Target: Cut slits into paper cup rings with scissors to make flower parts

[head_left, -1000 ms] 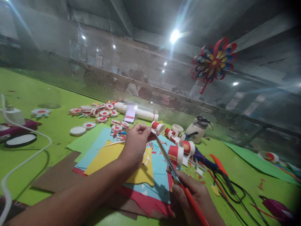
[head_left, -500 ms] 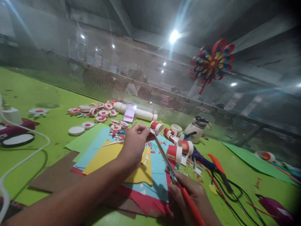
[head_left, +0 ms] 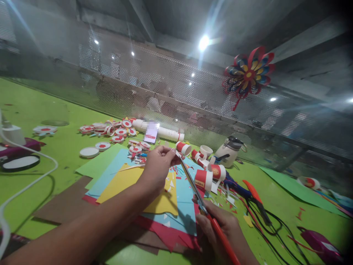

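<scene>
The right hand [head_left: 220, 228] is gripping the red handles of a pair of scissors [head_left: 198, 195], its fingers [head_left: 213, 215] wrapped tight around them near the bottom edge of the view. The scissors' long axis is running from that near-right grip up and to the left, the blade tips pointing away toward the left hand [head_left: 158, 167]. The left hand is hovering above the stacked paper, its fingers [head_left: 168, 151] pinched together on a small white paper scrap [head_left: 178, 154], which is sitting right at the blade tips; whether the blades are parted is too fine to tell. Beneath both hands, coloured paper sheets [head_left: 132, 180] in yellow, blue, red, green and brown are lying fanned across the green worktop [head_left: 41, 110], littered with tiny offcuts. Just right of the blades, red-and-white paper cups [head_left: 211, 176] are lying on their sides, their insides not showing. Farther off, red-and-white paper discs [head_left: 116, 130] are spreading beside a white tube [head_left: 165, 133]. A paper pinwheel [head_left: 248, 75] is hanging on the perforated screen.
</scene>
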